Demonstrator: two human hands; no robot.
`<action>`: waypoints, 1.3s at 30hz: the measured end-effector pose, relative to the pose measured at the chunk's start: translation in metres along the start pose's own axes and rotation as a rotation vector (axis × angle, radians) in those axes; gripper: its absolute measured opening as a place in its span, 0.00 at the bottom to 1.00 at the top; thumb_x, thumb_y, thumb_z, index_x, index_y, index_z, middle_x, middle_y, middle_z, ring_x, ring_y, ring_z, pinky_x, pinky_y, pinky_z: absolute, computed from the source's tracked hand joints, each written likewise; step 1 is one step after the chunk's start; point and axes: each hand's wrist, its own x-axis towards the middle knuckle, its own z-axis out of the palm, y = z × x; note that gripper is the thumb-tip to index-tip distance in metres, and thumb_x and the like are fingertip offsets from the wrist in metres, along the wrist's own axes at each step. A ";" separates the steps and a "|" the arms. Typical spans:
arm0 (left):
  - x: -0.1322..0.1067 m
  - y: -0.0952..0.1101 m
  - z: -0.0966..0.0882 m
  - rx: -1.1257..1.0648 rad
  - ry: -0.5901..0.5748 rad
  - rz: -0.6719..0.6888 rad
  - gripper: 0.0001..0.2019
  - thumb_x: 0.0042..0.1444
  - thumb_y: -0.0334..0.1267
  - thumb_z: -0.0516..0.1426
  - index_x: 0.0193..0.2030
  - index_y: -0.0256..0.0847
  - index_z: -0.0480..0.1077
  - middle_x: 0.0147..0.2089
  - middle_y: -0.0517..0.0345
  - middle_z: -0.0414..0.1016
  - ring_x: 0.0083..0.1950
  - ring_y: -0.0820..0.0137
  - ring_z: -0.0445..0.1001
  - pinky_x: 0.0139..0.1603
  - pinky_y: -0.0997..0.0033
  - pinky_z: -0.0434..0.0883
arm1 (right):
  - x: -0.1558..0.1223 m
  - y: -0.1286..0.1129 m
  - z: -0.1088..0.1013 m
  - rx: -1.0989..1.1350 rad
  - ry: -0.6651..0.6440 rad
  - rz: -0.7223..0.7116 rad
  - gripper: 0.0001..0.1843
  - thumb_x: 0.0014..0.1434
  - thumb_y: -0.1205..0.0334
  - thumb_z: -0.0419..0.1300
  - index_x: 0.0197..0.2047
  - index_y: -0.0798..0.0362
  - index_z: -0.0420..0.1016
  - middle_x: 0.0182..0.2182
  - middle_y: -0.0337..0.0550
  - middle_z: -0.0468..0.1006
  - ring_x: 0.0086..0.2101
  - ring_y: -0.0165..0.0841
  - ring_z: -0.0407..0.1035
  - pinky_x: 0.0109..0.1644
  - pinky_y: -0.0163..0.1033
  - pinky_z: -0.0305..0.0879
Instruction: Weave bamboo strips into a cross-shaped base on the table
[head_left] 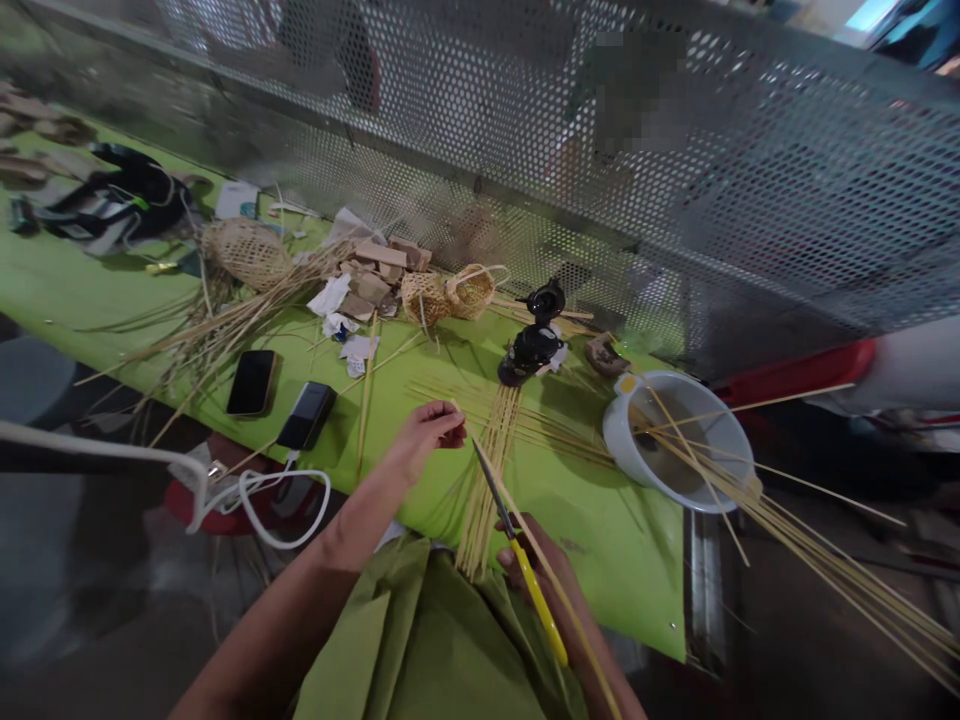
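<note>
My left hand (pixel 439 427) is closed in a pinch around the end of a pale, bamboo-like strip (pixel 559 583). That strip runs down to the right, past my right hand and over the forearm. In my right hand (pixel 541 553) is a knife (pixel 534 592) with a yellow handle, its narrow dark blade pointing up towards my left hand, alongside the strip. Beneath both hands, a row of flat strips (pixel 486 470) lies lengthwise from my lap to a black bottle (pixel 527 352) with its lid up. More strips (pixel 559 430) lie crosswise under the bottle's near side.
To the right, a white bucket (pixel 619 440) holds water and long strips that jut past the table edge. Two small woven baskets (pixel 470 292), wood pieces (pixel 375 270) and a strip bundle (pixel 225 320) lie behind. A phone (pixel 253 382) and cabled power bank (pixel 306 415) sit left. Perforated metal panel (pixel 480 130) backs the green table (pixel 600 545).
</note>
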 end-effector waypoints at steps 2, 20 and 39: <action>0.000 -0.001 -0.001 -0.045 -0.003 -0.006 0.13 0.48 0.45 0.70 0.30 0.41 0.73 0.28 0.60 0.75 0.29 0.71 0.74 0.37 0.68 0.75 | 0.001 0.000 -0.004 -0.039 -0.004 -0.010 0.26 0.62 0.36 0.60 0.48 0.51 0.75 0.20 0.31 0.63 0.20 0.30 0.57 0.24 0.35 0.54; 0.012 0.017 -0.011 -0.046 0.106 0.001 0.23 0.42 0.50 0.73 0.33 0.41 0.66 0.31 0.61 0.79 0.32 0.68 0.81 0.35 0.67 0.79 | 0.007 0.133 -0.106 -0.917 0.365 0.251 0.26 0.60 0.73 0.55 0.61 0.53 0.72 0.51 0.54 0.79 0.46 0.42 0.75 0.45 0.40 0.65; -0.004 0.030 0.086 0.141 -0.300 0.203 0.23 0.51 0.58 0.69 0.33 0.40 0.70 0.31 0.62 0.76 0.35 0.72 0.76 0.44 0.69 0.78 | 0.054 -0.100 -0.100 -0.149 0.315 -0.343 0.14 0.63 0.51 0.63 0.44 0.50 0.85 0.38 0.44 0.84 0.33 0.36 0.73 0.38 0.38 0.66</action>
